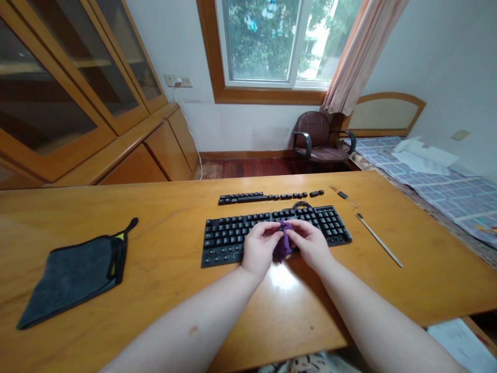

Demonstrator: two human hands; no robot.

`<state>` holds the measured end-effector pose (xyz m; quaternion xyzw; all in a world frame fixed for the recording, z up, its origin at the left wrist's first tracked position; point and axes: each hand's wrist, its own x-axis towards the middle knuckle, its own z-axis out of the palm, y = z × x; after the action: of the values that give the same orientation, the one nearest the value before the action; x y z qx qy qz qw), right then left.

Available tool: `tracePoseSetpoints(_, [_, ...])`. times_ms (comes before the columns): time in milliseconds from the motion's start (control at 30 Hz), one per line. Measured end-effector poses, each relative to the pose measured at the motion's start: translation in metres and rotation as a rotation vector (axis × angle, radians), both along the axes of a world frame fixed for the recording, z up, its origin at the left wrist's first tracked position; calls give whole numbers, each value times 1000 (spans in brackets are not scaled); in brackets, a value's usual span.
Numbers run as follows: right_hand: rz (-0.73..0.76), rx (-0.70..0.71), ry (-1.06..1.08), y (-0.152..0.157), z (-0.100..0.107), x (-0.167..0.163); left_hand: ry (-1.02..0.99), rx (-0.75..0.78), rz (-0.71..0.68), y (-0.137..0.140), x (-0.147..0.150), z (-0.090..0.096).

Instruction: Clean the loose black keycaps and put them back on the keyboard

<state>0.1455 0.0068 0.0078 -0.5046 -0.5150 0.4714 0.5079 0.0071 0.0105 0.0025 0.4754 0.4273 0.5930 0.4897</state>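
A purple cloth (283, 248) is pinched between my left hand (261, 246) and my right hand (308, 242), bunched up at their fingertips. Whether something small is wrapped inside it, I cannot tell. Both hands hover over the front edge of a black keyboard (229, 233), hiding part of its lower rows. Along the keyboard's front row, keycaps are off and bare switches show. Behind it, a line of loose black keycaps (250, 198) lies on the table, the long space bar among them.
On the wooden table (166, 290), a folded dark grey cloth (77, 267) lies at left. To the right are a thin brush (378, 239) and a wire keycap puller (342, 195). Beyond stand a brown armchair (316, 137) and a bed (435, 171); a glass-doored cabinet (77, 72) is at left.
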Motion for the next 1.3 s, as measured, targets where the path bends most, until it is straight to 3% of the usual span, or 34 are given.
tracePoseSetpoints(233, [74, 46, 5, 0, 8, 2, -176, -104, -14, 1, 3, 1])
tracePoseSetpoints(633, [55, 15, 33, -1, 6, -2, -133, -100, 14, 0, 2, 2])
tracePoseSetpoints(767, [83, 33, 37, -2, 5, -2, -140, -111, 0, 0, 2, 2])
tracePoseSetpoints(967, [7, 120, -58, -3, 7, 1, -99, -99, -36, -3, 2, 0])
tracePoseSetpoints(1300, [-5, 84, -70, -3, 2, -1, -101, -59, -79, -6, 4, 1])
